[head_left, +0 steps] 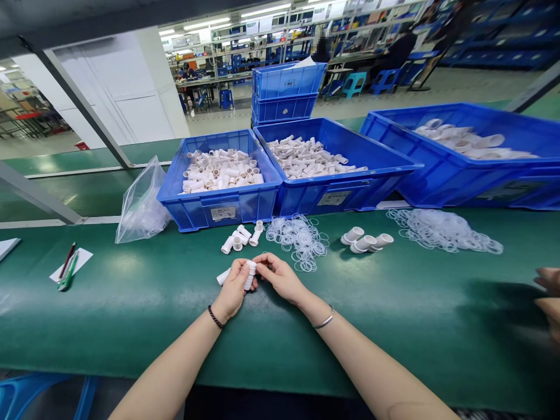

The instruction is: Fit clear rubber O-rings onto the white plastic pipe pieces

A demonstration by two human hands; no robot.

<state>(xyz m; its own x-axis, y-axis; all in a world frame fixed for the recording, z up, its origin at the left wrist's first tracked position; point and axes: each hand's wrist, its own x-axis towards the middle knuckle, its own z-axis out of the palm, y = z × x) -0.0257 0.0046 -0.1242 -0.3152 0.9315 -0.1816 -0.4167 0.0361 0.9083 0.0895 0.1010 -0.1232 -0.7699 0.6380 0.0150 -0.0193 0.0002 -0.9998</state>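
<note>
My left hand point(233, 287) grips a small white plastic tube fitting point(250, 274) over the green table point(131, 303). My right hand point(280, 275) pinches at the top end of the same fitting, fingers closed on it; whether a ring is between them I cannot tell. Another white fitting point(223, 277) pokes out beside my left hand. A few loose fittings point(240, 237) lie just beyond my hands. A heap of thin clear rubber rings point(298, 236) lies to the right of them.
Three blue bins hold white fittings: left point(219, 207), middle point(336, 198), right point(481, 175). Flanged white caps point(365, 240) and a second ring heap point(441, 230) lie right. A plastic bag point(142, 204) and pens on paper point(69, 265) lie left. Another person's hand point(549, 297) shows at the right edge.
</note>
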